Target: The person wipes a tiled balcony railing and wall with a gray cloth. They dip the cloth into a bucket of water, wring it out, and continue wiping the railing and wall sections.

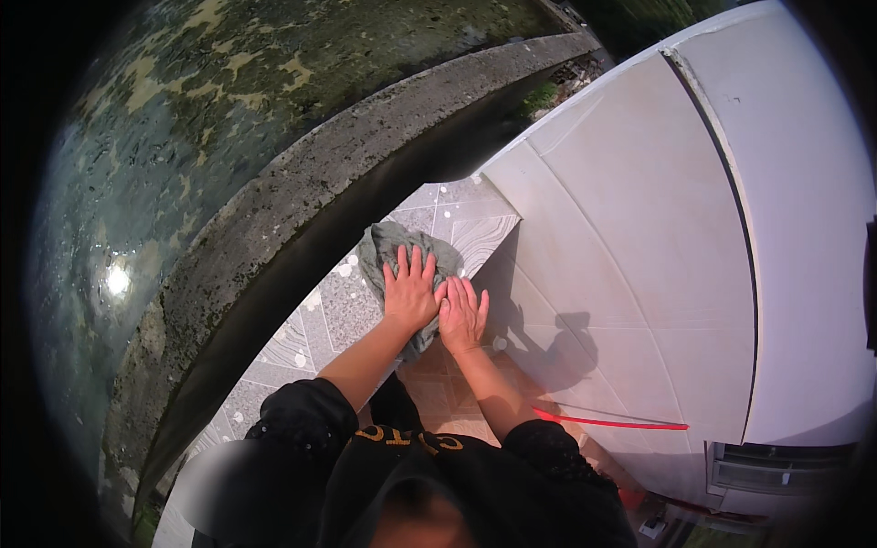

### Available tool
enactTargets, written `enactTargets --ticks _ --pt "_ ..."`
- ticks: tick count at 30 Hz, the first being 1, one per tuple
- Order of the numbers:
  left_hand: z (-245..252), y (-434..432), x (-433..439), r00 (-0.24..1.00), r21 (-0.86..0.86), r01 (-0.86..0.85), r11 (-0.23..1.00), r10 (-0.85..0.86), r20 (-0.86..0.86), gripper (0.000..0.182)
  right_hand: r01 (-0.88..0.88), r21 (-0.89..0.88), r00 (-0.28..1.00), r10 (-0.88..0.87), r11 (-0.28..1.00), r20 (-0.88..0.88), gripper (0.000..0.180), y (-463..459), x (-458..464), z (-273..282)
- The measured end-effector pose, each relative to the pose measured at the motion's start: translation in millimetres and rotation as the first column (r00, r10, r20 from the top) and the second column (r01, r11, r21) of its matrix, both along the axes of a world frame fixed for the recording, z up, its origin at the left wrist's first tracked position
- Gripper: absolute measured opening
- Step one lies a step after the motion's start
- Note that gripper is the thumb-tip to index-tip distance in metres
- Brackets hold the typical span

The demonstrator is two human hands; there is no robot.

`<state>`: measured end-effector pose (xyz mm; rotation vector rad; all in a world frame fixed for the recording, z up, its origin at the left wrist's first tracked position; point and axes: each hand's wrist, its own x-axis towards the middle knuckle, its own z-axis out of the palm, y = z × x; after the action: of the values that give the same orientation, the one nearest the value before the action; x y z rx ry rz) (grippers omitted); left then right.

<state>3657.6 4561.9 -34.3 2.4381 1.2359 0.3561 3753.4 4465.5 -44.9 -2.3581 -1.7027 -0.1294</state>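
My left hand [411, 291] lies flat on a crumpled grey-green cloth [379, 250], palm down with its fingers apart. Beside it, my right hand [464, 322] rests at the cloth's right edge, fingers extended, its thumb close to the left thumb. Under the cloth runs a narrow ledge [353, 312] faced with grey patterned tiles and dotted with white spots. Part of the cloth hangs past the ledge's near side. Both palms are hidden from above, as is the cloth beneath them.
Left of the ledge are a dark gap and a mossy concrete wall top [274, 198], with shallow, algae-patched water [171, 137] beyond. A pale panelled wall [616, 226] bounds the right, crossed by a red strip [616, 423]. Reddish-brown floor tiles [438, 390] lie below.
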Motion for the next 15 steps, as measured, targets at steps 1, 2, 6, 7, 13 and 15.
enactTargets --ticks 1,2,6,7,13,15 --pt "0 8 15 1.000 0.003 0.002 1.000 -0.002 -0.005 0.061 -0.014 -0.019 1.000 0.014 1.000 0.008 0.043 9 17 3" --pt "0 15 31 1.000 -0.010 -0.001 1.000 0.001 -0.016 0.061 -0.034 -0.026 0.999 0.034 0.999 0.009 0.041 18 32 6" --pt "-4 54 95 0.999 0.036 -0.017 0.999 0.015 0.040 0.054 0.001 -0.005 0.998 -0.001 1.000 0.063 0.037 58 92 5" --pt "-8 67 112 0.997 0.065 -0.053 0.996 0.049 0.064 0.053 0.005 0.028 0.995 -0.008 1.000 0.101 0.035 77 105 11" --pt "-12 105 136 0.986 0.185 -0.114 0.976 0.087 0.145 0.038 0.055 0.120 0.998 -0.057 0.991 0.017 0.025 123 119 12" --pt "-14 103 105 0.983 0.299 -0.126 0.946 0.079 0.164 0.031 0.087 0.159 0.995 -0.076 0.983 -0.071 0.026 124 85 4"
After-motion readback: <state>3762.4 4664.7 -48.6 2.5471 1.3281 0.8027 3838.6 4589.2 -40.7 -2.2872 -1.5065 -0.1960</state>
